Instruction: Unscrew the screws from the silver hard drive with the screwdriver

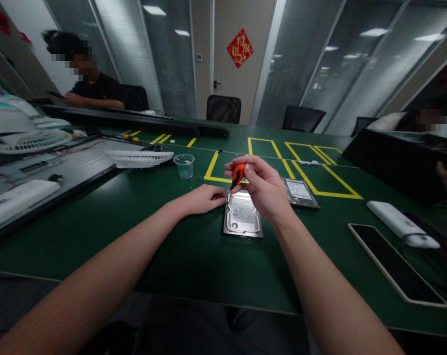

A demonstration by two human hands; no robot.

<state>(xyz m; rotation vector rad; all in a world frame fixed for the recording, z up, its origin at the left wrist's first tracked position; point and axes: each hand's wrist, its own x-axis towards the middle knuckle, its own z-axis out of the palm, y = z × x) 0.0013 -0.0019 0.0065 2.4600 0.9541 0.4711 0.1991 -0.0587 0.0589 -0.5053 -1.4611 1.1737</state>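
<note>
In front of me a silver hard drive lies flat on the green table. My right hand is closed around the orange and black handle of a screwdriver, held tilted with its lower end at the drive's far left corner. My left hand rests at the drive's left edge, its fingers curled together close to the screwdriver's lower end. Whether those fingers pinch anything small is hidden. A second hard drive lies just right of my right hand, partly behind it.
A clear plastic cup stands left of the drives. White fan parts and a large flat panel lie at the left. A phone and a white power strip are at the right. Two people sit across and at the right.
</note>
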